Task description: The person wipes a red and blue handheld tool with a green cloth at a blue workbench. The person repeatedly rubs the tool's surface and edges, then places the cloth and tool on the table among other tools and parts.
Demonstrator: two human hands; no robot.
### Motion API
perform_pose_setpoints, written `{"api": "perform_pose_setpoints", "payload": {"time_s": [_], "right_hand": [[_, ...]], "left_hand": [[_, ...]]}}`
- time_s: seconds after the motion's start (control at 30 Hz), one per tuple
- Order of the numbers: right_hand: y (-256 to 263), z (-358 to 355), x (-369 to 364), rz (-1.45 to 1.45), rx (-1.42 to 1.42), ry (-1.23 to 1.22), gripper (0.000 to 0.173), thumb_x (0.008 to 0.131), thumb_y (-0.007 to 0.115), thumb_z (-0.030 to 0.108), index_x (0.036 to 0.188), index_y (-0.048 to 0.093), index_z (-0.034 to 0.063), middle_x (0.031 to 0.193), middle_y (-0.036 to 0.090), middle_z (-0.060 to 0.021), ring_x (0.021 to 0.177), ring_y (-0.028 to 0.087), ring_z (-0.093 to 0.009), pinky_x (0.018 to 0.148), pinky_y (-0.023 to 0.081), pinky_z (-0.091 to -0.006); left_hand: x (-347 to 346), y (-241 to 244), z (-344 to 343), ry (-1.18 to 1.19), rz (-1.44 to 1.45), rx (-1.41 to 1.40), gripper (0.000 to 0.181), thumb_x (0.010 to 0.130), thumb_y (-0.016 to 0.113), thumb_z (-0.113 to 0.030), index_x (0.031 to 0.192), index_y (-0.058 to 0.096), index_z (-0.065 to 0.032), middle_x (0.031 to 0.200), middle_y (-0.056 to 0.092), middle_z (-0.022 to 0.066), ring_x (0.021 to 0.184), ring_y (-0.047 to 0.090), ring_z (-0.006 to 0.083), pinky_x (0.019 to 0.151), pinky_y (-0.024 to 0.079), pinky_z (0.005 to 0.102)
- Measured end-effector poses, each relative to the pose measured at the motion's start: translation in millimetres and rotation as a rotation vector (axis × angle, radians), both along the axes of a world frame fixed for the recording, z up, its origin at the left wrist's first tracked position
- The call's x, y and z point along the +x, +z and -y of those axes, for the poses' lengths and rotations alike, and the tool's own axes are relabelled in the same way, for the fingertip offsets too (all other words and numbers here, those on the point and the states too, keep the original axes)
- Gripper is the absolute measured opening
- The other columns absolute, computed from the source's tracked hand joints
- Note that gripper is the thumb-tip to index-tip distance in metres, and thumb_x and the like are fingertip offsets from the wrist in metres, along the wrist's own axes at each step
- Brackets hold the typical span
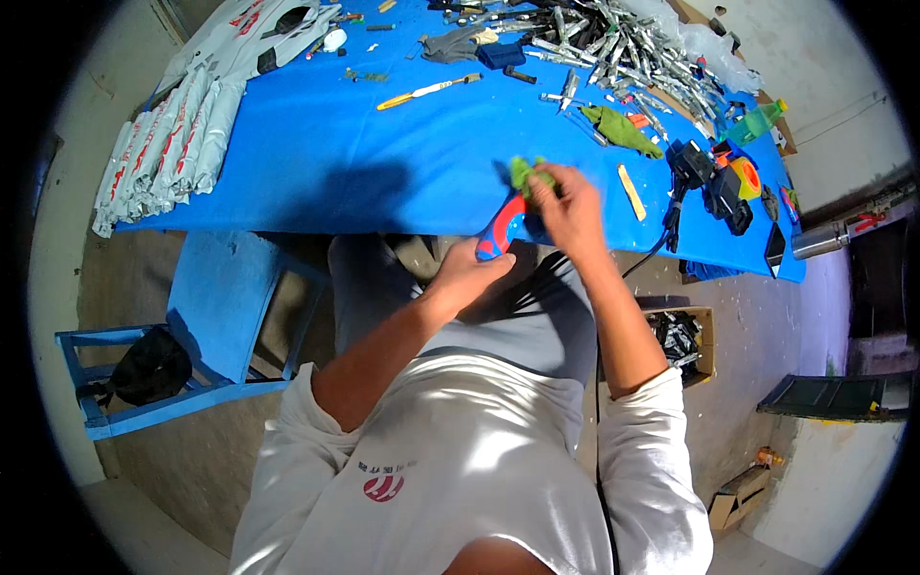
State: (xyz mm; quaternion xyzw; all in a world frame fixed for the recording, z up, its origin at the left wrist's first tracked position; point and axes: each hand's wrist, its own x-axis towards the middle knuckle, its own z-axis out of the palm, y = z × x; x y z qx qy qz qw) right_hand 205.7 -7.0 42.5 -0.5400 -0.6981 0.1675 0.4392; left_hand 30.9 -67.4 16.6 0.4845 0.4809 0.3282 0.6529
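Note:
My left hand grips the lower end of a red and blue handheld object at the table's front edge; its exact kind cannot be told. At its upper end, my right hand pinches a crumpled green cloth, slightly blurred. The cloth touches or nearly touches the object's red tip. On the blue-covered table, a yellow and white toothbrush-like tool lies farther back. To the right of my right hand lies a flat yellowish strip. A second green cloth rests behind that strip.
Many slim silvery packets or pens are heaped at the back right. Black adapters with cables, an orange tape roll and a green bottle stand right. White packages lie left. A blue chair and a cardboard box flank my legs.

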Motion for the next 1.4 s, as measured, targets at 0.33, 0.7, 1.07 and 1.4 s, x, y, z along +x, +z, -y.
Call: {"api": "perform_pose_setpoints", "payload": {"time_s": [0.33,0.7,1.07,1.4], "right_hand": [[-3.0,35.8,-17.9,-0.014,-0.058,0.156,0.016,0.081,0.071,0.014,0.091,0.068,0.0023,0.085,0.06,-0.0136,0.082,0.058,-0.03,0.07,0.047,-0.038],[-9.3,1.6,6.3,0.098,-0.006,-0.053,0.021,0.083,0.067,0.019,0.095,0.068,0.002,0.089,0.062,-0.0187,0.085,0.06,-0.037,0.072,0.048,-0.0432],[4.0,32.0,-12.9,0.07,-0.156,0.198,0.022,0.08,0.072,0.019,0.097,0.069,0.0057,0.088,0.06,-0.0169,0.085,0.058,-0.035,0.073,0.047,-0.0416],[-19.1,-31.0,24.6,0.208,0.113,-0.206,0.018,0.085,0.066,0.018,0.094,0.068,0.0019,0.083,0.061,-0.02,0.077,0.06,-0.037,0.068,0.047,-0.0424]], "left_hand": [[-11.8,-12.2,-3.4,-0.038,0.416,-0.402,0.025,0.092,0.06,-0.033,0.082,0.049,-0.0125,0.061,0.043,-0.0033,0.045,0.034,0.0045,0.04,0.024,0.0198],[-1.4,2.8,-1.1,-0.047,0.188,-0.177,0.019,0.09,0.063,-0.027,0.089,0.05,-0.0132,0.065,0.041,-0.0069,0.049,0.034,0.0008,0.041,0.025,0.0182],[-4.9,-11.2,-3.7,-0.123,0.324,-0.381,0.02,0.089,0.064,-0.028,0.086,0.05,-0.0144,0.065,0.045,-0.0041,0.048,0.036,0.0015,0.041,0.025,0.0176],[6.4,-8.9,-9.7,-0.065,0.157,-0.21,0.022,0.088,0.065,-0.028,0.082,0.048,-0.0148,0.061,0.044,-0.0043,0.048,0.035,0.0025,0.04,0.022,0.0187]]}}
